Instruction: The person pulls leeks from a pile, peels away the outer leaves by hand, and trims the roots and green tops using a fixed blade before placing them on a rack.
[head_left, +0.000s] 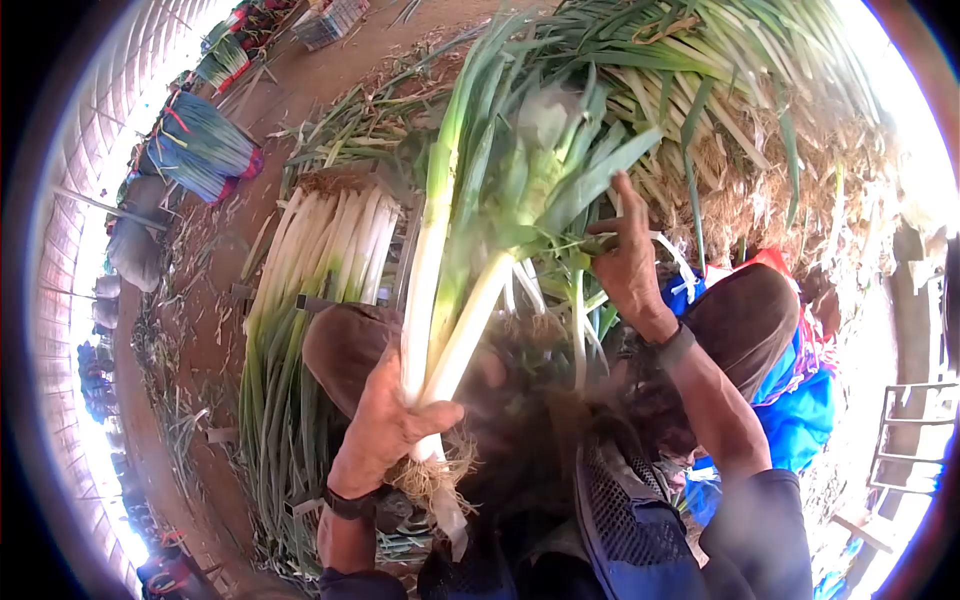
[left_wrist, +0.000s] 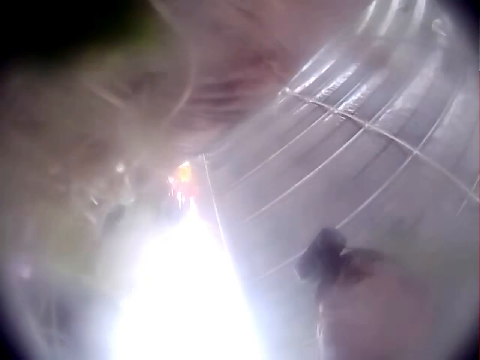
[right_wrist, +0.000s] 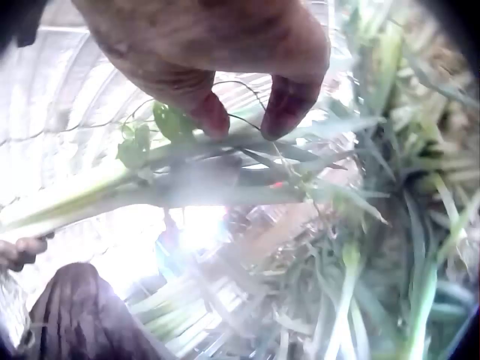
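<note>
In the head view, my left hand grips several long leeks just above their roots, thumb across the white stalks. Their green leaves fan upward. My right hand is beside the leaves, index finger pointing up. The right wrist view shows the right hand above the leeks, thumb and finger apart, with a thin stem across the gap and a small-leaved weed beside them. Whether the fingertips hold that stem is unclear. The left wrist view is blurred, with skin filling its top.
Trimmed leeks lie in a metal rack left of my knee. A large heap of leeks with dry roots is at upper right. Tied bundles stand at far left, a crate beyond. Blue cloth lies by my right knee.
</note>
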